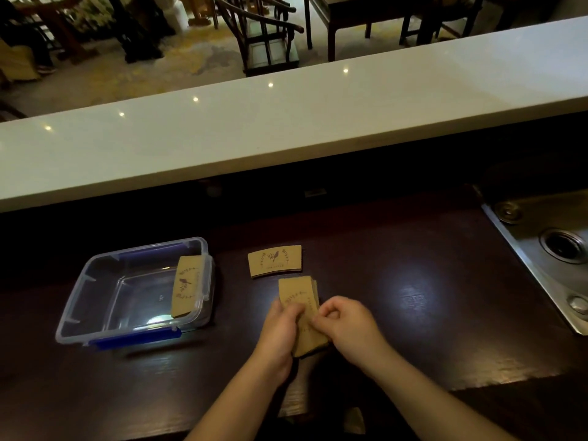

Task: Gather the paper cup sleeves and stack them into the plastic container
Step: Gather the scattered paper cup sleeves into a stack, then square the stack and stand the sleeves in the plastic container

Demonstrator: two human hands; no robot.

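A clear plastic container [95, 300] with blue latches sits at the left on the dark counter. Inside it, a brown paper sleeve [185, 286] with a bird print leans against the right wall. Another small pile of sleeves [274, 261] lies flat on the counter, to the right of the container. In front of that pile, my left hand [280, 329] and my right hand [345, 323] grip a stack of sleeves [300, 296] from both sides, holding it lengthwise away from me.
A raised white bar top [286, 122] runs across behind the dark counter [413, 297]. A steel sink [553, 249] with a drain is set in at the right. Dark wooden chairs stand beyond the bar.
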